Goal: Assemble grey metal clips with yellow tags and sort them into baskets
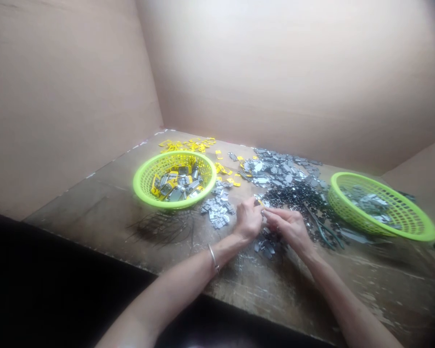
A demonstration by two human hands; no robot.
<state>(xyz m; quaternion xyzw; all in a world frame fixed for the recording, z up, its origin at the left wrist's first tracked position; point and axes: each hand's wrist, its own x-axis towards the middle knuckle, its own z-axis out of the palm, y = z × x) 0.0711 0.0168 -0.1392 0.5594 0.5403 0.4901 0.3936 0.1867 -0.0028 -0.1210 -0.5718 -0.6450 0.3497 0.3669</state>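
Note:
My left hand [248, 220], with a bangle on its wrist, is closed around a small part with a yellow bit [260, 203] showing past the fingers. Close by on the right, my right hand [289, 229] has its fingertips pinched together at the same spot. What those fingertips hold is too small to make out. Both hands are just above the table, in front of a heap of small dark parts [293, 195]. Small flat silver pieces [217, 210] lie to the left of my left hand, and a few metal pieces [266, 247] are below the hands.
A lime-green basket [139, 186] at left holds yellow and silver pieces. Yellow frames [174, 146] lie behind it. Grey metal plates [275, 166] are heaped at the back. Green-handled pliers [326, 231] lie beside a tilted lime-green basket [416, 227] with silver pieces. Tall board walls [275, 72] enclose the table.

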